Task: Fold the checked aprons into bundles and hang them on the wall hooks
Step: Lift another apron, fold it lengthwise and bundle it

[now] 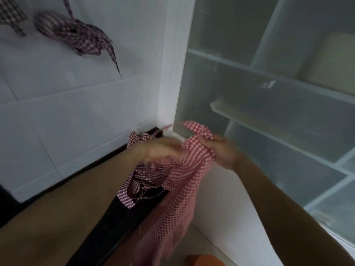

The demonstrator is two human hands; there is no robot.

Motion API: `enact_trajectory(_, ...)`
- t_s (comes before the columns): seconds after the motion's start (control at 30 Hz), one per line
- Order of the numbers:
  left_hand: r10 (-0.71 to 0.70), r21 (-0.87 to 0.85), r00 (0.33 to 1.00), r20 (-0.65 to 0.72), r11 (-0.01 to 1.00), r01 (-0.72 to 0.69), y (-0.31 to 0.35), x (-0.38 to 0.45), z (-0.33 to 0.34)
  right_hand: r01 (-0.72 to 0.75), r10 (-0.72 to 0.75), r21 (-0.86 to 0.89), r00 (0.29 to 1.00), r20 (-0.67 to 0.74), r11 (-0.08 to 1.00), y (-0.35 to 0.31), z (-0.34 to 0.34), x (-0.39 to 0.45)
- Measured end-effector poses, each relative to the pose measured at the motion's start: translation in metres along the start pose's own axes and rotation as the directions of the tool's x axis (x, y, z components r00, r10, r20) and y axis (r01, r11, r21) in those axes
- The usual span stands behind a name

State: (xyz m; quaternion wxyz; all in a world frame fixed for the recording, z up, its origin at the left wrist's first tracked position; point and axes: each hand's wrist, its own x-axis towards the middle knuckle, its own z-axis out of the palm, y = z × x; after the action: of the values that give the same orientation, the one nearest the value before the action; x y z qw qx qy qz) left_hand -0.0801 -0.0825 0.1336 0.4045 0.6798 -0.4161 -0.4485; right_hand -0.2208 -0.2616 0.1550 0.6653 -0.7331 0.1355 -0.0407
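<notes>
A red-and-white checked apron [178, 181] hangs down between my hands in the lower middle. My right hand [221, 150] grips its upper edge, with a fold of cloth sticking up past the fingers. My left hand [159, 148] lies flat against the cloth with fingers stretched toward the right hand; it is blurred. More checked cloth [142, 181] is bunched under my left wrist. A knotted apron bundle [71, 33] hangs on the white tiled wall at the upper left, its strap trailing down. Part of another checked apron [10, 15] shows at the top left corner.
A white cabinet edge [172, 73] runs down the middle. Frosted glass doors [269, 93] with shelves behind fill the right side. A dark counter [119, 217] lies below the tiled wall [67, 116]. Something orange [203, 261] shows at the bottom edge.
</notes>
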Motion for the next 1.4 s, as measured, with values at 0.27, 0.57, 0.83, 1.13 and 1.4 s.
enact_trajectory(0.27, -0.093, 0.386, 0.989, -0.111, 0.914, 0.129, -0.022, -0.004, 0.009, -0.007, -0.172, -0.721, 0.969, -0.175, 0.693, -0.071, -0.077, -0.012)
enact_trajectory(0.57, 0.208, 0.195, 0.787, -0.581, 0.974, -0.114, 0.012, -0.019, -0.029, -0.016, -0.376, -0.694, 0.832, -0.408, 0.719, -0.054, -0.125, -0.029)
enact_trajectory(0.83, 0.606, 0.628, 0.355, -0.712, 0.775, -0.065, 0.042, -0.023, -0.056, 0.05, -0.435, -0.741, 0.835, -0.336, 0.669, -0.059, -0.113, -0.043)
enact_trajectory(1.13, -0.028, 0.26, 0.933, -0.358, 0.957, 0.128, 0.076, -0.039, -0.035, 0.021, 0.014, 0.059, 0.842, -0.54, 0.998, -0.063, -0.071, -0.028)
enact_trajectory(1.4, 0.13, 0.467, 0.969, -0.208, 0.884, -0.018, 0.066, -0.024, 0.001, 0.045, -0.064, -0.087, 0.97, -0.232, 0.995, -0.061, -0.045, -0.025)
